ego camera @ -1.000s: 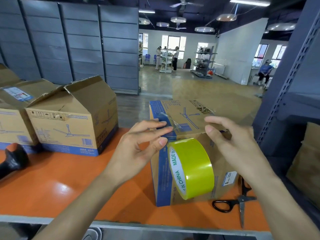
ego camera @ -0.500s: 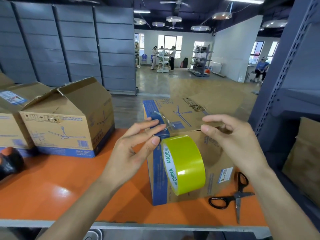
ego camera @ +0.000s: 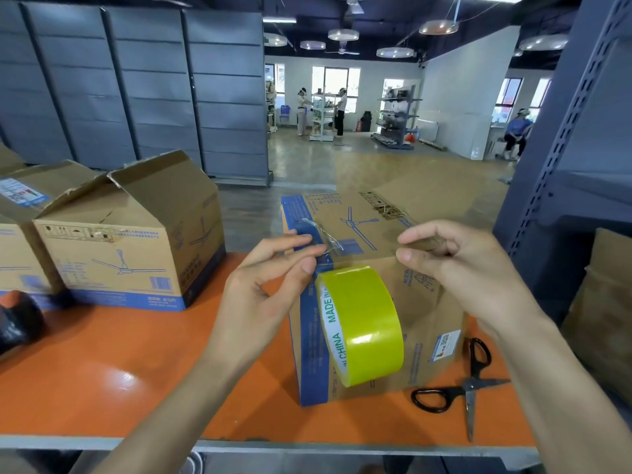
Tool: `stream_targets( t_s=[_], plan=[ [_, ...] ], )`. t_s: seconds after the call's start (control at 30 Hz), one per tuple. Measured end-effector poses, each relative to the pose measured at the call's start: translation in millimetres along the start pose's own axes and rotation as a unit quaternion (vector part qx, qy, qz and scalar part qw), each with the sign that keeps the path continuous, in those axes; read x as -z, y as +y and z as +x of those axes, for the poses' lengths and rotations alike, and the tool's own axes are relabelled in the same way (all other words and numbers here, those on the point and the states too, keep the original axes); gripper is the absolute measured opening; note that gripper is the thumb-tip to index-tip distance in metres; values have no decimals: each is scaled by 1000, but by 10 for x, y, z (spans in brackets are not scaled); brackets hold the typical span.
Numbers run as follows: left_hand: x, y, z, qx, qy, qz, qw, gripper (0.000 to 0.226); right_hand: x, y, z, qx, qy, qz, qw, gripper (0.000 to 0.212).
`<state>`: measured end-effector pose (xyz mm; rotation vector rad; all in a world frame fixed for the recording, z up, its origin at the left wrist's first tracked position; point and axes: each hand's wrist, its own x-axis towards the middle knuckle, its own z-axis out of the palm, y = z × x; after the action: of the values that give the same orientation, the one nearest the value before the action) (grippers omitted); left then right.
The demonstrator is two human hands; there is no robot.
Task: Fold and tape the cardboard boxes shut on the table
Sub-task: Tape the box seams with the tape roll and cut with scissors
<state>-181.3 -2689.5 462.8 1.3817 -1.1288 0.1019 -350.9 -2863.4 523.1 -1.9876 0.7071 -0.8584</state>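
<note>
Brown cardboard box (ego camera: 427,313) awaits taping: left hand (ego camera: 260,292) and right hand (ego camera: 472,268) pinch clear tape (ego camera: 328,239) off the yellow-green roll (ego camera: 369,323); next, press it along the seam.

Both forearms bare, entering from the lower edge; hands raised, apart, palms turned toward each other. Left hand (ego camera: 260,292): thumb and first two fingers pinch the tape strip (ego camera: 330,242). Right hand (ego camera: 472,268): thumb and index finger pinch its other end (remaining fingers curled in).
</note>
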Motion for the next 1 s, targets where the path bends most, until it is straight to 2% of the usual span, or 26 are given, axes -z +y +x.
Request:
stream_targets(
  t_s=[0.13, 0.23, 0.37, 0.53, 0.63, 0.7, 0.77, 0.83, 0.9, 0.93, 1.0],
  plan=[
    [-2, 34, 46, 5, 3, 2, 1000, 21, 8, -57, 24, -20, -19, -52, 998, 13],
    [-2, 45, 61, 5, -12, 14, 1000, 23, -32, -61, -26, -15, -4, -95, 995, 9],
    [25, 52, 58, 2, -39, 36, 999, 21, -167, 2, -203, 32, 66, -191, 979, 14],
    [38, 136, 127, 2, -49, 53, 997, 20, -285, 87, -350, 93, 161, -231, 955, 21],
    [64, 171, 174, 9, -70, 61, 996, 19, -293, 72, -393, 122, 173, -219, 953, 26],
    [105, 194, 212, 20, -90, 72, 993, 22, -273, 12, -464, 143, 150, -179, 962, 26],
    [138, 217, 249, 28, -112, 86, 990, 23, -252, -64, -595, 161, 94, -79, 979, 24],
    [154, 238, 273, 33, -122, 88, 988, 24, -277, -154, -735, 156, 1, 54, 986, 42],
    [158, 265, 291, 34, -125, 85, 988, 24, -305, -149, -824, 120, -70, 129, 982, 68],
    [159, 284, 297, 34, -129, 87, 987, 24, -325, -138, -874, 114, -97, 132, 980, 70],
    [176, 327, 325, 29, -141, 97, 985, 26, -376, -126, -973, 117, -139, 110, 977, 52]
  ],
)
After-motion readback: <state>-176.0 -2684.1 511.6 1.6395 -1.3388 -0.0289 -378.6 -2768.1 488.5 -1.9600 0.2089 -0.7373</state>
